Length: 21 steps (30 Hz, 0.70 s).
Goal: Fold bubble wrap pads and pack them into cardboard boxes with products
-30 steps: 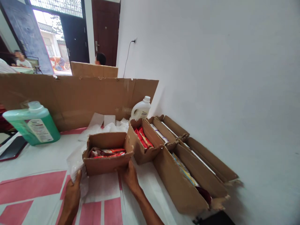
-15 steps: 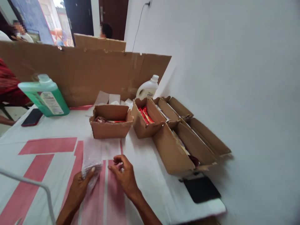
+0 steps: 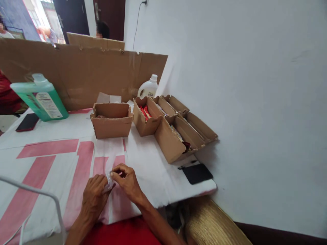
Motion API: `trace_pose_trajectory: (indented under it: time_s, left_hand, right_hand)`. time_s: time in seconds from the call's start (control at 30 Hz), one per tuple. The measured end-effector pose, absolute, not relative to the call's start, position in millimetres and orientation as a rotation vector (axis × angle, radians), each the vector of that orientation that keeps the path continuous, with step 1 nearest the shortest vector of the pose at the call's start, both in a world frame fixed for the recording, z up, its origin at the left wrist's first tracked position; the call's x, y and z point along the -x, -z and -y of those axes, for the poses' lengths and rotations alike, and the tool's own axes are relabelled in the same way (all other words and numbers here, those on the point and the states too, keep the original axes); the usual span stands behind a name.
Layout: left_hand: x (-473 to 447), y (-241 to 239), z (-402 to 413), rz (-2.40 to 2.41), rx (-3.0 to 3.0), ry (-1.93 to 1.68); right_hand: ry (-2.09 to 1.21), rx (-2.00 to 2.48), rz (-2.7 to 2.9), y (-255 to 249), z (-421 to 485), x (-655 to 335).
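My left hand (image 3: 95,192) is closed round a crumpled bundle of clear plastic (image 3: 109,182), which looks like thin bags or wrap. From the other side my right hand (image 3: 127,181) pinches the edge of that plastic between thumb and fingers. Both hands are close together over the near edge of the table, above its white and pink covering (image 3: 84,170). Part of the bundle is hidden behind the left-hand fingers. Beyond the hands stands an open cardboard box (image 3: 112,128) with something brownish inside.
Several open cardboard bins (image 3: 167,143) stand to the right, one with red packets (image 3: 146,113). A black flat object (image 3: 198,173) lies at the right edge. Back left are a green liquid bottle (image 3: 48,103) and a phone (image 3: 27,122). A white jug (image 3: 148,87) stands behind. A cardboard screen (image 3: 89,73) runs across.
My right hand has come in to the plastic and now pinches it. The left hand has turned over, its back now showing. The view has shifted right and down.
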<state>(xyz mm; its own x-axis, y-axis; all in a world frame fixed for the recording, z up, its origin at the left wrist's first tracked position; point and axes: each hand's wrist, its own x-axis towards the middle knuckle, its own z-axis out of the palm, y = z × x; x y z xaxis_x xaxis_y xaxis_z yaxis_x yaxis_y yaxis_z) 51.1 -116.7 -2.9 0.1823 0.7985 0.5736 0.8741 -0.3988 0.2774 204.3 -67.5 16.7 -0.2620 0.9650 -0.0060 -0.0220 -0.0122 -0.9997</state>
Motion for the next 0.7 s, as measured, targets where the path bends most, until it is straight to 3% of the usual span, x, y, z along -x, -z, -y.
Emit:
trace_pose_trajectory:
  time_s: [0.47, 0.6, 0.7]
  left_hand:
    - [-49, -10, 165, 2.536, 2.362, 1.781]
    - [-54, -12, 162, 2.486, 2.578, 1.948]
    - [-47, -14, 158, 2.475, 2.492, 1.883]
  right_hand:
    - [-1.848, 0.581, 0.651, -41, 107, -240]
    - [-1.82, 0.536, 0.684, -35, 107, -247]
    - [-1.686, 0.639, 0.834, -23, 101, -259]
